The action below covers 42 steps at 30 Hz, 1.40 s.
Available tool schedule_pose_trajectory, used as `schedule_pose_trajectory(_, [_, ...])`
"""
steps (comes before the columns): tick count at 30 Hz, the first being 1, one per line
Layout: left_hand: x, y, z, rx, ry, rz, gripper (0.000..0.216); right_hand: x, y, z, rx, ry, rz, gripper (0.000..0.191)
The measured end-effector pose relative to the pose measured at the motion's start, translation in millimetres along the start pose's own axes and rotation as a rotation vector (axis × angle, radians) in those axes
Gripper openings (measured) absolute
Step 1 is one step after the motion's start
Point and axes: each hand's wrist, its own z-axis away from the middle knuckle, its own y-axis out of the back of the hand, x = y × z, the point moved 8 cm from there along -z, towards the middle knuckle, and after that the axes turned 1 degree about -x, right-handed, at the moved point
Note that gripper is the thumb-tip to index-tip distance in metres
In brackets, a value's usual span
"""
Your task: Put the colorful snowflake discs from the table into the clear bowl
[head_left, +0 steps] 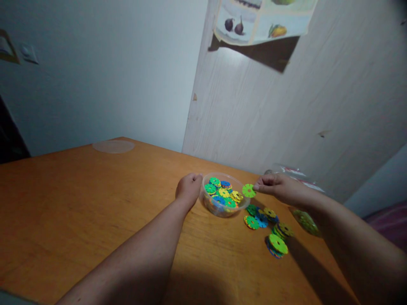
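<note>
A small clear plastic bowl (212, 208) stands on the wooden table (79, 203), filled with several green, blue and yellow toothed plastic discs. My left hand (188, 188) is curled against the bowl's left wall, gripping it. My right hand (277, 187) pinches a single green disc (248, 190) just above the bowl's right rim. Several more discs (269, 226) lie loose and in small stacks on the table, below my right hand.
A clear round lid (113, 146) lies at the table's far left edge. A clear plastic bag (294, 173) sits behind my right hand. A pale wooden door (286, 106) with a fruit poster (260, 19) stands right behind the table.
</note>
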Motion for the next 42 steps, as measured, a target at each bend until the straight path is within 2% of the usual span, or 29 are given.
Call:
schedule_pose_trajectory(4, [0.5, -0.2, -0.1, -0.002, 0.004, -0.006, 0.048, -22.6, -30.1, -8.6, -0.117, -0.011, -0.139, 0.040])
schedule_pose_trajectory(7, [-0.9, -1.4, -0.6, -0.011, 0.008, 0.003, 0.047, -30.8, -49.9, -12.2, -0.209, -0.031, -0.126, 0.038])
schedule_pose_trajectory(9, [-1.4, -1.7, -1.0, -0.010, 0.004, 0.017, 0.046, -32.2, -55.4, -14.7, -0.222, -0.036, -0.077, 0.037])
schedule_pose_trajectory(14, [-1.2, -1.7, -1.2, -0.011, 0.012, 0.019, 0.045, -20.1, -40.3, -19.6, -0.122, -0.060, 0.056, 0.025])
schedule_pose_trajectory(19, [-0.8, -2.5, -1.1, -0.024, 0.022, -0.010, 0.046, 1.6, -17.5, -8.2, -0.078, -0.092, 0.403, 0.011])
schedule_pose_trajectory(23, [-2.1, -2.6, -1.5, -0.020, 0.017, -0.004, 0.047, 13.4, -20.4, 8.9, -0.150, -0.158, 0.733, 0.021])
schedule_pose_trajectory(27, [-2.8, -2.3, -1.9, -0.015, 0.013, -0.003, 0.046, 24.9, -30.4, 18.1, -0.203, -0.268, 0.892, 0.030])
schedule_pose_trajectory(30, [-3.4, -2.7, -1.8, -0.022, 0.022, 0.009, 0.046, 29.6, -38.5, 19.0, -0.232, -0.285, 0.878, 0.029])
schedule_pose_trajectory(35, [-1.8, -1.7, -1.7, -0.016, 0.010, -0.001, 0.047, 35.3, -40.2, 17.8, -0.243, -0.217, 0.770, 0.019])
schedule_pose_trajectory(39, [-1.0, -1.4, -1.4, -0.014, 0.003, 0.017, 0.047, 43.4, -26.0, 14.2, -0.239, -0.161, 0.642, 0.016])
schedule_pose_trajectory(42, [-1.6, -1.6, -0.6, -0.016, 0.010, 0.011, 0.046, 36.5, -3.8, 8.8, -0.106, -0.131, 0.537, 0.021])
